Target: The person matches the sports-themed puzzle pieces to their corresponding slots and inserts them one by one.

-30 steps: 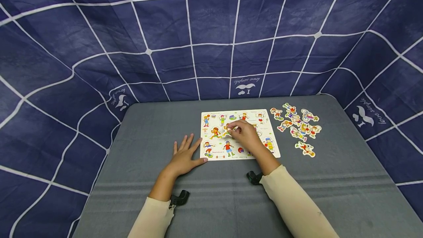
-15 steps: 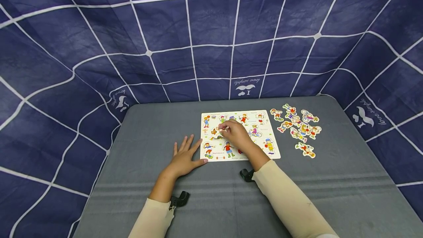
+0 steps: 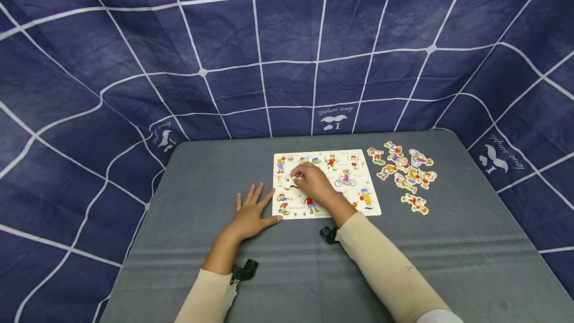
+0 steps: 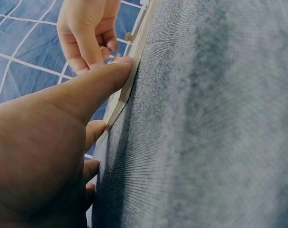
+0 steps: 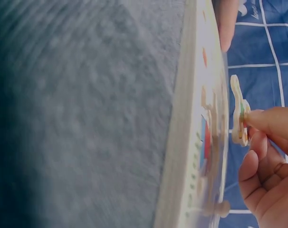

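Observation:
The puzzle board (image 3: 323,183), pale and printed with colourful sports figures, lies on the grey table. In the head view my left hand (image 3: 252,216) is spread flat at its lower left corner, thumb and a fingertip touching the edge. My right hand (image 3: 315,184) is over the left half of the board. It pinches a flat puzzle piece (image 5: 239,114) between thumb and fingers; in the right wrist view the piece stands edge-on, apart from the board surface. In the head view the fingers largely hide the piece, so its figure cannot be told.
Several loose puzzle pieces (image 3: 405,166) lie in a cluster right of the board, some overlapping. One piece (image 3: 414,203) lies a little nearer. A dark blue cloth (image 3: 287,83) with white lines hangs behind the grey table (image 3: 202,163) and at both sides.
My right hand has moved left across the board with the puzzle piece, uncovering the printed bicycle figure. My left hand has stayed in place.

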Motion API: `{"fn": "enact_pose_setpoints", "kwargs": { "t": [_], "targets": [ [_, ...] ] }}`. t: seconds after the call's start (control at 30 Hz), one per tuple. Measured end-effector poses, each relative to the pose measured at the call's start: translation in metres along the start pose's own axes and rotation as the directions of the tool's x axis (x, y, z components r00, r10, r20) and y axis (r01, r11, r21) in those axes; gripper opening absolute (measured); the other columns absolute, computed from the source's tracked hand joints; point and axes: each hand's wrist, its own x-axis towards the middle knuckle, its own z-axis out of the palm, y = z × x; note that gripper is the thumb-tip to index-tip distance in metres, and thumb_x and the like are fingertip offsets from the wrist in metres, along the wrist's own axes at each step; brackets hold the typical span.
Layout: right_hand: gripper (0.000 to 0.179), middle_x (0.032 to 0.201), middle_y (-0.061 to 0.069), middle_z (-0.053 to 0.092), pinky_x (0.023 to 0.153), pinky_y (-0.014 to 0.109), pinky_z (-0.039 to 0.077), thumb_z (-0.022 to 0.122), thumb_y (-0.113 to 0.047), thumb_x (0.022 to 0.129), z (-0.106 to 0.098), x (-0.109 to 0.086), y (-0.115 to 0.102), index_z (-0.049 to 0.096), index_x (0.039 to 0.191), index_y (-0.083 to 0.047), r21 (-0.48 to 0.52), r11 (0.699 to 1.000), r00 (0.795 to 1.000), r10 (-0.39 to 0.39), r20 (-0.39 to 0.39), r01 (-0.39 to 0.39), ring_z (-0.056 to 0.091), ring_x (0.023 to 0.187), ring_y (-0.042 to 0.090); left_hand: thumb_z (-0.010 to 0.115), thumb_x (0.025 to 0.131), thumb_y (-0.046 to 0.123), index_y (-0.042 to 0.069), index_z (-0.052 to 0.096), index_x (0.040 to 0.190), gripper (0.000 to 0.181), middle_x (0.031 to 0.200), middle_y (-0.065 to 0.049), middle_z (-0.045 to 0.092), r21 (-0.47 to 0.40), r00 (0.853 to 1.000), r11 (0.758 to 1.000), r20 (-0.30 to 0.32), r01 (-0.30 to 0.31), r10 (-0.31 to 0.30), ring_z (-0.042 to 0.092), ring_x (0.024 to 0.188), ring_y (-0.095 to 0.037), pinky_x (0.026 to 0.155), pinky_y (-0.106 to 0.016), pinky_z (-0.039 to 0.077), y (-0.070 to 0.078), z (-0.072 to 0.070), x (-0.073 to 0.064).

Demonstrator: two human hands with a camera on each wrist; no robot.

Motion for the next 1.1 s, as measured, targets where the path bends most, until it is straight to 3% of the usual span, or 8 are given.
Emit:
{"fn": "enact_pose_setpoints", "kwargs": {
  "t": [0.33,1.1],
  "targets": [
    [0.007,0.094,0.002,0.065,0.079,0.031,0.05,0.072,-0.009,0.09,0.0053,0.0034,-0.0029,0.074,0.096,-0.014,-0.054,0.998,0.999,0.028,0.02,-0.027,0.06,0.083,0.014,0.066,0.09,0.062,0.029,0.03,0.161,0.086,0.172,-0.011,0.01,0.003,1.0,1.0,-0.01,-0.006,0.006,0.0,0.16,-0.036,0.122,-0.069,-0.008,0.0006,0.0013,0.0003],
    [0.008,0.098,0.004,0.067,0.082,0.033,0.052,0.071,-0.007,0.092,0.007,0.0064,-0.0014,0.075,0.097,-0.012,-0.08,0.996,0.996,0.055,0.073,-0.049,0.062,0.087,0.016,0.063,0.09,0.066,0.032,0.024,0.162,0.089,0.172,-0.007,0.005,0.018,1.0,1.0,0.012,0.011,-0.011,-0.004,0.16,-0.031,0.122,-0.067,-0.011,-0.0012,0.0017,0.0013]
  ]
}}
